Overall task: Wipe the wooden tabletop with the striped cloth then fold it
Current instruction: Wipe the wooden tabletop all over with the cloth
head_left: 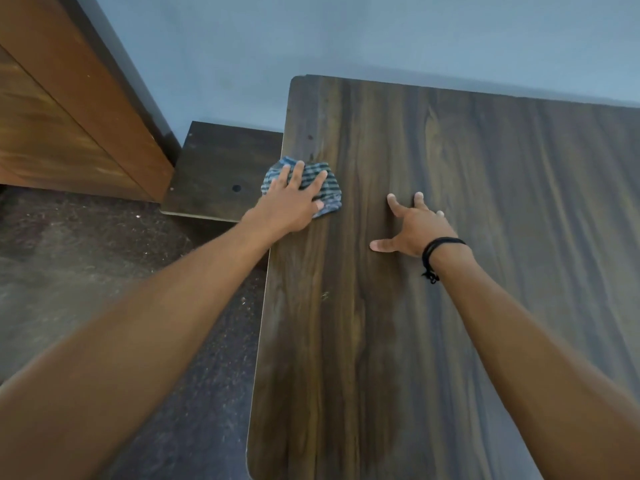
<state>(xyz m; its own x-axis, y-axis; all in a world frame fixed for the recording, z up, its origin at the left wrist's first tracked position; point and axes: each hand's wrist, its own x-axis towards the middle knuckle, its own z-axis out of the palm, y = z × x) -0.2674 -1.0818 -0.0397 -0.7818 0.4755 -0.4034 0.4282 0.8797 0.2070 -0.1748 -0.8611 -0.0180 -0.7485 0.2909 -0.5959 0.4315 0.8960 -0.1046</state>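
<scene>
Head view, items listed from nearest to farthest.

1. Two bare forearms, entering from the bottom corners and reaching forward.
2. Floor (86, 271): dark, speckled, dusty, to the left of the desk.
3. Desk (485, 271): dark wood-grain top with rounded corners. Its left edge runs up the middle of the frame and its far edge lies against the wall.
4. Wristband (441, 245): black cord, knotted, on the right wrist.
5. Right hand (415, 226): open, with fingers and thumb spread. The fingertips are planted on the bare desk and the palm appears slightly raised. It holds nothing.
6. Left hand (294, 199): open, with fingers straight and fanned out, pressed flat on top of the cloth, near but apart from the right hand.
7. Striped cloth (332, 195): blue and dark stripes, bunched rather than folded. It lies under the left hand at the desk's left edge, about halfway along, with its left part hanging past the edge.
8. Lower board (221, 157): dark wood, beside and below the desk, with a small round hole (236, 188).
9. Wooden panel (69, 116): reddish brown with a dark edge, at the upper left.
10. Wall (346, 36): plain blue, behind everything.
</scene>
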